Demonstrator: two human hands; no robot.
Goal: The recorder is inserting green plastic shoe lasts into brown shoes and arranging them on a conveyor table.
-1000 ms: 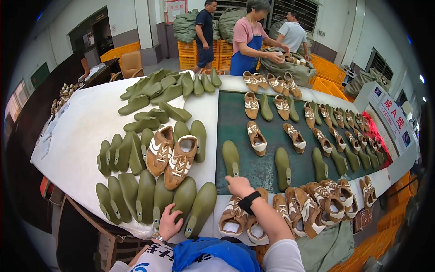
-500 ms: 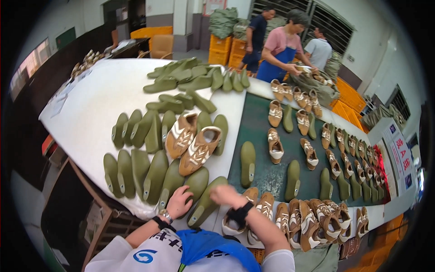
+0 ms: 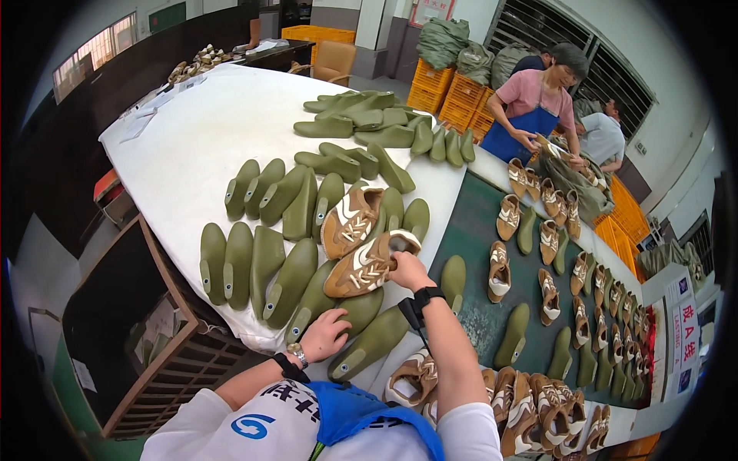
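Observation:
My right hand (image 3: 410, 273) grips the heel collar of a brown-and-white sneaker (image 3: 361, 267), thumb and fingers at its opening. The sneaker lies over green shoe lasts, beside a second matching sneaker (image 3: 350, 223). My left hand (image 3: 326, 336) rests on the near end of a green shoe last (image 3: 363, 309), its fingers loosely bent and apart, partly covering it. Another green last (image 3: 377, 343) lies just right of that hand. More lasts (image 3: 290, 283) stand in rows to the left, on the white-covered table (image 3: 184, 146).
A green board (image 3: 484, 330) on the right carries rows of sneakers and lasts. Several sneakers (image 3: 542, 407) crowd the near right edge. Across the table a person in a blue apron (image 3: 530, 115) handles a shoe over a sack. A slatted wooden crate (image 3: 165, 369) stands at lower left.
My right hand has left the lasts near the front edge, moved forward and taken hold of the nearer sneaker's heel. My left hand stays by the lasts. The head view has turned left.

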